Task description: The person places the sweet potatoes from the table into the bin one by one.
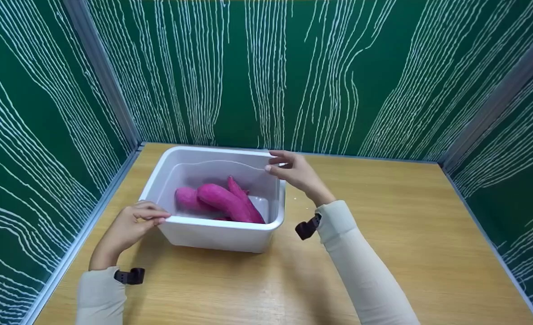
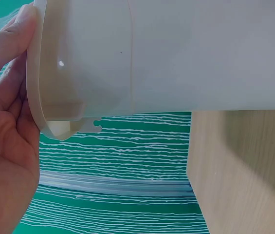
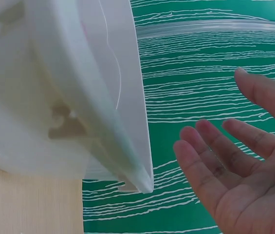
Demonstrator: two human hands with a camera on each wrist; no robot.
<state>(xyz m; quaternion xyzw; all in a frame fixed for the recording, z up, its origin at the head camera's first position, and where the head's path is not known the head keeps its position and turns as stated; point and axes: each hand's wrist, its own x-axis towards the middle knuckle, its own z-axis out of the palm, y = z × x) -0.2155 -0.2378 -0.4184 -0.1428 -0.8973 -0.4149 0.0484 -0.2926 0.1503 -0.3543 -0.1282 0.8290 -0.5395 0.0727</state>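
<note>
A white plastic bin (image 1: 221, 237) stands on the wooden table, with several bright pink, elongated pieces (image 1: 225, 198) that look like sweet potatoes lying inside. At the bin's near left corner, my left hand (image 1: 133, 223) pinches the rim between thumb and fingers. The left wrist view shows the thumb (image 2: 18, 29) against the rim and the bin's outer wall (image 2: 176, 58). My right hand (image 1: 298, 174) hovers by the far right corner, fingers spread and holding nothing. In the right wrist view, a gap separates the right hand (image 3: 244, 170) from the bin's rim (image 3: 74, 83).
The wooden table (image 1: 406, 239) extends to the right of the bin. Green panels (image 1: 311, 76) with wavy white lines enclose it at the back and sides, joined by grey metal posts (image 1: 108, 76). Each wrist wears a small black camera (image 1: 308, 227).
</note>
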